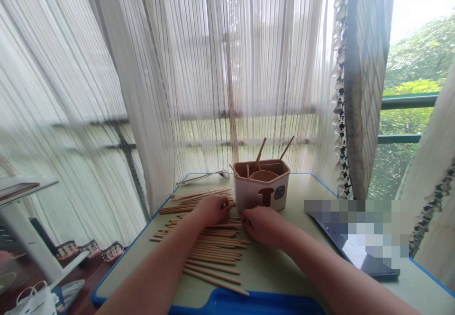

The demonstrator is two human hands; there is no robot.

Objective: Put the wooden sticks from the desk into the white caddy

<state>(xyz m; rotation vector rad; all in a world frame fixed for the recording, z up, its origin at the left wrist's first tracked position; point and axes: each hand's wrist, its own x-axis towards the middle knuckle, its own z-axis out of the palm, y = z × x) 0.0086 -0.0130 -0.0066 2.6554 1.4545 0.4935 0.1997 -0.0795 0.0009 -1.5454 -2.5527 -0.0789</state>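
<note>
Many wooden chopsticks (216, 252) lie side by side on the table, pointing mostly left to right. My left hand (213, 210) is over the upper part of the row. Its thumb and fingers are pinched at the right end of a darker chopstick (177, 209). Close by, my right hand (263, 226) rests with curled fingers at the chopsticks' right ends; what is between those fingers is hidden. Behind the hands stands a beige utensil holder (249, 194) with several sticks (260, 153) and a round brown piece (264, 176) inside.
A metal ladle (213, 176) lies at the back left of the pale table (280, 277), which has a blue edge. To the right is a dark flat device (373, 265), partly pixelated. Sheer curtains (249, 68) hang behind, and a white stand (39, 248) is at the left.
</note>
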